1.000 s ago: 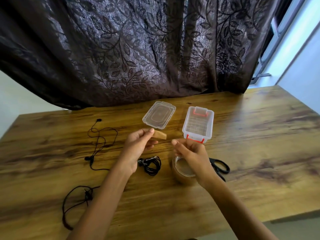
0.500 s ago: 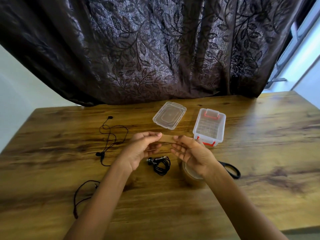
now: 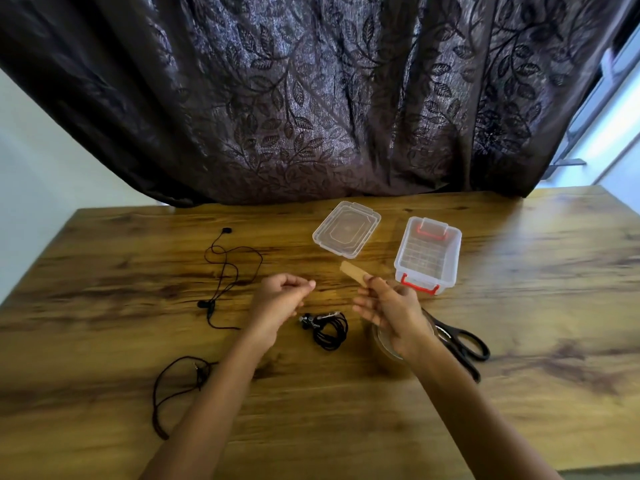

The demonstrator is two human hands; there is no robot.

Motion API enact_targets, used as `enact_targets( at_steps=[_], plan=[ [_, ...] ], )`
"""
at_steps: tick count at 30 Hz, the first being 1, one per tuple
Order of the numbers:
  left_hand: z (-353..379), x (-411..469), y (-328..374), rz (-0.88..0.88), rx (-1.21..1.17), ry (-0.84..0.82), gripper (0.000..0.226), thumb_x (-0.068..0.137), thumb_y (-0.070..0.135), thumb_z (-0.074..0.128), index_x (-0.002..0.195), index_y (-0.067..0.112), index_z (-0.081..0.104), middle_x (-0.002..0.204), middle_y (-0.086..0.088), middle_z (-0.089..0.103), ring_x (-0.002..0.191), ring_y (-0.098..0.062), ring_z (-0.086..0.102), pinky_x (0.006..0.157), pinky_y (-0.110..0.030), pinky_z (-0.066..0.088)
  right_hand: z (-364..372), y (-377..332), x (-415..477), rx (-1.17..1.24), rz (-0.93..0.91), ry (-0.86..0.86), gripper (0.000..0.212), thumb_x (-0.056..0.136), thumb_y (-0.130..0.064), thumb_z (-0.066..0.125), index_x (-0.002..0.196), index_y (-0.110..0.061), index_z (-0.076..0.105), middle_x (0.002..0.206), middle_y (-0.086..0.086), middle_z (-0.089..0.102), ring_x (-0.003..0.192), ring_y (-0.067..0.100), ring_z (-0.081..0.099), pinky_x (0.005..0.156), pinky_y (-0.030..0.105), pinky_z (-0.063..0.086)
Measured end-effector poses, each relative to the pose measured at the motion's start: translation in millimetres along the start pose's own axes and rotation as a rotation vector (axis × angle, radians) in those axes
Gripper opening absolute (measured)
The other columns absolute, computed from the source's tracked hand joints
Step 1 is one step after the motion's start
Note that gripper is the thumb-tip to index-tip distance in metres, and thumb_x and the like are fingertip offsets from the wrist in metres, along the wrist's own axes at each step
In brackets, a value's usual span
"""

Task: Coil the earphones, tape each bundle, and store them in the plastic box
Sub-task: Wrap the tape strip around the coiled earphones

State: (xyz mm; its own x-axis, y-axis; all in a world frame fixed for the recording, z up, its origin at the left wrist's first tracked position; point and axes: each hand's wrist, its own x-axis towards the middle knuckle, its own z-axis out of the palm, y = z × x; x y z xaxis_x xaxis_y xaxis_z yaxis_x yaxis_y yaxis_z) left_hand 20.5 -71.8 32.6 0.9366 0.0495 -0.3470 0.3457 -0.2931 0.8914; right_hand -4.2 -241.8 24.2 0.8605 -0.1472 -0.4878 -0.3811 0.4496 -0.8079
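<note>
Far left on the wood-grain table (image 3: 519, 306), one loose earphone set (image 3: 202, 304) and a second loose set (image 3: 200, 374) lie uncoiled. Your left hand (image 3: 282, 299) hovers, fingers curled round nothing visible. The coiled earphone bundle (image 3: 329, 329) lies between your hands. Your right hand (image 3: 388, 306) pinches a tan tape strip (image 3: 353, 271) above the tape roll (image 3: 382, 344). Lift the bundle and wrap the strip snugly round its middle. Rightward sit the lid (image 3: 346, 228), the open plastic box (image 3: 427, 254) and scissors (image 3: 450, 341). A dark leaf-patterned curtain (image 3: 311, 98) hangs behind.
</note>
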Motion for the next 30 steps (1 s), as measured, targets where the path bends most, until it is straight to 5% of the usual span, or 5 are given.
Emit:
enact_targets(
  at_steps=[5, 10, 14, 20, 30],
  plan=[
    [23.0, 17.6, -28.9, 0.164, 0.411, 0.093, 0.009, 0.082, 0.028, 0.066, 0.088, 0.025, 0.06, 0.096, 0.008, 0.063, 0.085, -0.009, 0.06, 0.074, -0.031, 0.053, 18.3, 17.6, 0.6, -0.008, 0.04, -0.02, 0.026, 0.096, -0.024, 0.045, 0.097, 0.0, 0.056, 0.085, 0.012, 0.062, 0.082, 0.024, 0.063, 0.077, 0.036, 0.055],
    [39.4, 26.0, -47.6, 0.233, 0.618, 0.082, 0.015, 0.079, 0.028, 0.07, 0.091, 0.022, 0.062, 0.099, 0.008, 0.063, 0.089, -0.007, 0.055, 0.065, -0.018, 0.04, 23.1, 37.7, 6.3, -0.041, 0.057, 0.039, 0.035, 0.098, -0.03, 0.04, 0.084, -0.003, 0.058, 0.083, 0.013, 0.062, 0.083, 0.024, 0.061, 0.083, 0.035, 0.051],
    [43.7, 25.7, -61.1, 0.25, 0.677, 0.106, 0.018, 0.078, 0.024, 0.07, 0.094, 0.023, 0.062, 0.104, 0.006, 0.062, 0.099, -0.012, 0.054, 0.076, -0.022, 0.043, 20.2, 53.8, 12.6, -0.144, 0.031, 0.1, 0.037, 0.097, -0.034, 0.039, 0.087, -0.005, 0.059, 0.091, 0.013, 0.061, 0.09, 0.023, 0.06, 0.09, 0.037, 0.049],
    [37.1, 17.7, -73.6, 0.521, 0.862, 0.088, 0.037, 0.088, 0.028, 0.058, 0.125, 0.022, 0.057, 0.117, 0.007, 0.061, 0.109, -0.007, 0.05, 0.078, -0.014, 0.038, 17.3, 65.7, 14.4, -0.218, 0.019, 0.124, 0.033, 0.097, -0.039, 0.039, 0.089, -0.014, 0.06, 0.1, 0.01, 0.064, 0.098, 0.023, 0.061, 0.095, 0.039, 0.048],
    [36.2, 17.1, -74.8, 0.621, 0.949, 0.005, 0.024, 0.093, 0.021, 0.049, 0.115, 0.014, 0.056, 0.117, 0.0, 0.061, 0.116, -0.012, 0.047, 0.087, -0.02, 0.04, 16.6, 68.3, 12.7, -0.251, 0.005, 0.105, 0.036, 0.096, -0.042, 0.037, 0.095, -0.014, 0.06, 0.096, 0.007, 0.063, 0.098, 0.022, 0.06, 0.096, 0.039, 0.047]
  ],
)
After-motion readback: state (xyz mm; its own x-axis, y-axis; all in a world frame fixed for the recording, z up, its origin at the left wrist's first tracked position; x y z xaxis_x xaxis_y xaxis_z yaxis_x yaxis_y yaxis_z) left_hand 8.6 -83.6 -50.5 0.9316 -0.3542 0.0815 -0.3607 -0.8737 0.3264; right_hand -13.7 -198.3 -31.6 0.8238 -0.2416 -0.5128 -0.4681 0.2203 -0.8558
